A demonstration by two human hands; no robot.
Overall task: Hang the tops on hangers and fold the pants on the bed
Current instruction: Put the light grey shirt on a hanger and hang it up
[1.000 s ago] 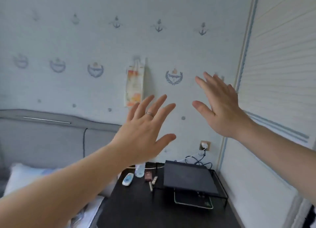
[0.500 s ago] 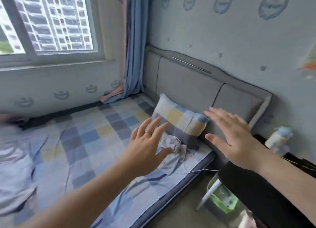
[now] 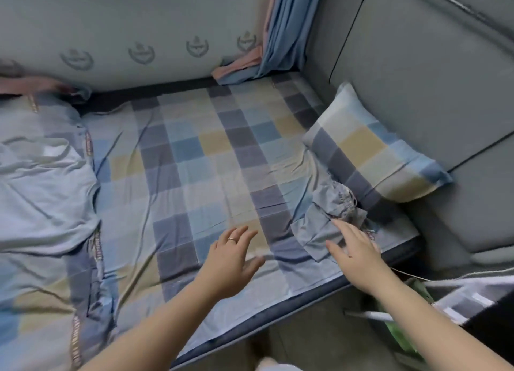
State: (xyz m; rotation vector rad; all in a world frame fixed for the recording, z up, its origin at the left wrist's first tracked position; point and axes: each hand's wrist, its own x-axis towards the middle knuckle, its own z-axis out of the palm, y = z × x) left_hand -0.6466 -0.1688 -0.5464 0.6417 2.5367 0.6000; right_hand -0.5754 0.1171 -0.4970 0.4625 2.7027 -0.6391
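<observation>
Both hands extend over the bed [image 3: 281,311], which is covered by a checked sheet [image 3: 194,159] in blue, grey and tan.

1. Left hand [image 3: 230,262]: fingers straight and spread wide, palm down, holding nothing. It is above the near part of the sheet. A ring [image 3: 231,239] sits on one finger.
2. Right hand [image 3: 353,251]: fingers straight and spread, holding nothing. Its fingertips overlap the near edge of the crumpled grey garment [image 3: 328,212]; actual contact cannot be confirmed.
3. Grey garment: lies in a heap on the sheet near the bed's front edge, touching the near corner of the pillow [image 3: 372,145]. One edge is gathered. The garment type cannot be determined.
4. Light blue garment [image 3: 41,192]: lies spread and wrinkled at the left side of the bed, well apart from both hands.

The pillow, in the same check pattern, leans against the grey padded headboard [image 3: 417,64]. A blue curtain [image 3: 286,28] hangs in the far corner, its hem resting on the bed.
</observation>
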